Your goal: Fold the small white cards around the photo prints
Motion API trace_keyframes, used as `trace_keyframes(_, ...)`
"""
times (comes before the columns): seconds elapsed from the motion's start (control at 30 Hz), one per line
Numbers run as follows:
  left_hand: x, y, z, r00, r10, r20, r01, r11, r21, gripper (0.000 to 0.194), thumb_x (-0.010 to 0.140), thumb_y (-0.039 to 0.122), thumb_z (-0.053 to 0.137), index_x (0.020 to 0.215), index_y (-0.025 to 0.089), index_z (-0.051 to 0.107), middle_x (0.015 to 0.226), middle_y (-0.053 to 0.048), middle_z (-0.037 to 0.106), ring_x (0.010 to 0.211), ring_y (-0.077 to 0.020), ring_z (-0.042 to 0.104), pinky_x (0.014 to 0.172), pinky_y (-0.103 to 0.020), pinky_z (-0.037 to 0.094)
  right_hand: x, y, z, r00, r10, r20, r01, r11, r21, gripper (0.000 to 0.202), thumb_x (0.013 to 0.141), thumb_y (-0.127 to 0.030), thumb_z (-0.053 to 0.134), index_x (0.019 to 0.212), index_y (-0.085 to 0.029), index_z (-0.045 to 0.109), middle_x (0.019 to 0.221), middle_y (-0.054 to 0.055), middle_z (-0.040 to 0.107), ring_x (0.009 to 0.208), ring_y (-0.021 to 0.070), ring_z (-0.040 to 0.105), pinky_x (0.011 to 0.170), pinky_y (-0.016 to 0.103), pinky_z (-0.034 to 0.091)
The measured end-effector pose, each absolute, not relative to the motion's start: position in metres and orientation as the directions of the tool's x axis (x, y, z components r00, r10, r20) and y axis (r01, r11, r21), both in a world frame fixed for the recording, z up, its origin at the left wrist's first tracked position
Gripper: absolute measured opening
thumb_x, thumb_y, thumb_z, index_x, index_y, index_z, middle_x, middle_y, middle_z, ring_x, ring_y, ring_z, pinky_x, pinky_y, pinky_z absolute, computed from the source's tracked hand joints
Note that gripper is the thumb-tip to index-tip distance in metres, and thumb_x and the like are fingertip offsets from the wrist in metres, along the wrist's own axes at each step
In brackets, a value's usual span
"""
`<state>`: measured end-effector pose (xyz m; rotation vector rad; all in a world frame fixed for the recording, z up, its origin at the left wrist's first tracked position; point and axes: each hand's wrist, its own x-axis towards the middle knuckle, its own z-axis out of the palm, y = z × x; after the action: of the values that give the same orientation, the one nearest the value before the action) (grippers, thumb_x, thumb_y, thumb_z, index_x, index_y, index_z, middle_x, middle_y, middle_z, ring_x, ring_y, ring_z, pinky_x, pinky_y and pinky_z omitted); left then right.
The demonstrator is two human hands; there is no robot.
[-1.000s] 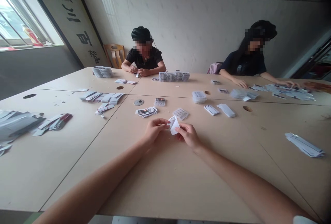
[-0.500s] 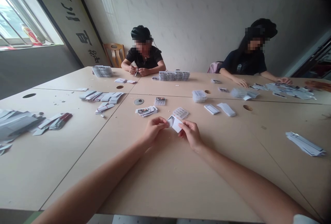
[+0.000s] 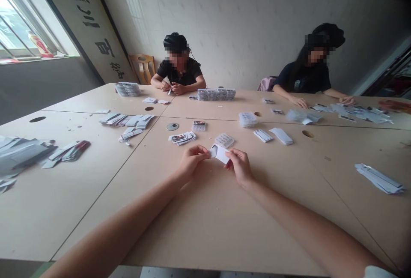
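My left hand [image 3: 192,161] is closed, thumb and fingers pinching a small card [image 3: 212,152] with a dark printed patch at its upper edge. A plain white card [image 3: 222,154] is pinched by its right side in my right hand [image 3: 240,165]. The two cards meet or overlap between my fingertips; whether they are joined I cannot tell. Just beyond them lies a clear plastic compartment box [image 3: 224,139]. Left of that box are a loose pile of printed cards [image 3: 182,138] and another clear box with a dark label [image 3: 199,126].
Stacked clear boxes [image 3: 247,119] and white card stacks [image 3: 281,136] lie to the right. More card bundles [image 3: 379,179] sit far right, and paper piles [image 3: 24,153] at left. Two co-workers [image 3: 178,70] sit across the table. The tabletop has round holes [image 3: 307,133].
My right hand has shifted slightly right with the white card, showing more of its face. My left hand stays nearly still. The right co-worker's hand has moved a little left over the papers.
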<state>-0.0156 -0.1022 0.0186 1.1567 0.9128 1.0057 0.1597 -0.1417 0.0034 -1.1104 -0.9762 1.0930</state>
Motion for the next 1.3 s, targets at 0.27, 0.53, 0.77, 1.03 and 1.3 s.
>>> trace_keyframes(0.27, -0.0161, -0.0996, 0.0155, 0.302, 0.951, -0.064, -0.177, 0.122, 0.977, 0.018, 0.064, 0.021, 0.074, 0.075, 0.016, 0.061, 0.074, -0.002, 0.066, 0.068, -0.0127, 0.06, 0.064, -0.024, 0.04, 0.1619, -0.1397, 0.0022, 0.289, 0.956, 0.056, -0.185, 0.113, -0.976, 0.029, 0.073, -0.035, 0.063, 0.055, -0.018, 0.048, 0.048, -0.005, 0.052, 0.04, 0.0094, 0.049, 0.041, 0.021, 0.033)
trace_keyframes(0.53, -0.0147, -0.1, 0.0186, 0.289, 0.954, -0.083, -0.173, 0.138, 0.975, 0.018, 0.062, 0.02, 0.074, 0.074, 0.015, 0.062, 0.074, -0.002, 0.065, 0.069, -0.0121, 0.058, 0.064, -0.023, 0.039, 0.1631, -0.1383, 0.0022, 0.379, 0.925, 0.034, -0.197, 0.117, -0.973, 0.027, 0.072, -0.034, 0.061, 0.056, -0.018, 0.046, 0.049, -0.006, 0.052, 0.04, 0.0086, 0.049, 0.041, 0.02, 0.034)
trace_keyframes(0.77, -0.0145, -0.1002, 0.0199, 0.278, 0.957, -0.086, -0.173, 0.138, 0.975, 0.018, 0.061, 0.02, 0.074, 0.072, 0.015, 0.061, 0.073, -0.002, 0.065, 0.069, -0.012, 0.058, 0.063, -0.023, 0.038, 0.1643, -0.1383, 0.0028, 0.418, 0.908, 0.019, -0.209, 0.117, -0.971, 0.027, 0.072, -0.036, 0.062, 0.06, -0.019, 0.045, 0.053, -0.005, 0.055, 0.04, 0.0087, 0.05, 0.04, 0.019, 0.034)
trace_keyframes(1.03, -0.015, -0.1012, 0.0215, 0.277, 0.957, -0.083, -0.169, 0.134, 0.977, 0.016, 0.062, 0.019, 0.073, 0.073, 0.015, 0.062, 0.075, -0.003, 0.065, 0.071, -0.012, 0.058, 0.064, -0.022, 0.04, 0.1646, -0.138, 0.0029, 0.455, 0.889, 0.044, -0.209, 0.154, -0.966, 0.026, 0.074, -0.037, 0.059, 0.061, -0.02, 0.044, 0.053, -0.005, 0.053, 0.04, 0.0086, 0.048, 0.039, 0.02, 0.033)
trace_keyframes(1.3, -0.014, -0.1009, 0.0206, 0.275, 0.955, -0.107, -0.17, 0.158, 0.973, 0.018, 0.061, 0.02, 0.074, 0.073, 0.016, 0.061, 0.073, -0.001, 0.065, 0.063, -0.0105, 0.057, 0.057, -0.021, 0.038, 0.1665, -0.137, 0.0011, 0.502, 0.863, 0.053, -0.204, 0.178, -0.963, 0.023, 0.08, -0.039, 0.054, 0.068, -0.02, 0.049, 0.053, -0.005, 0.054, 0.04, 0.0089, 0.049, 0.039, 0.02, 0.034)
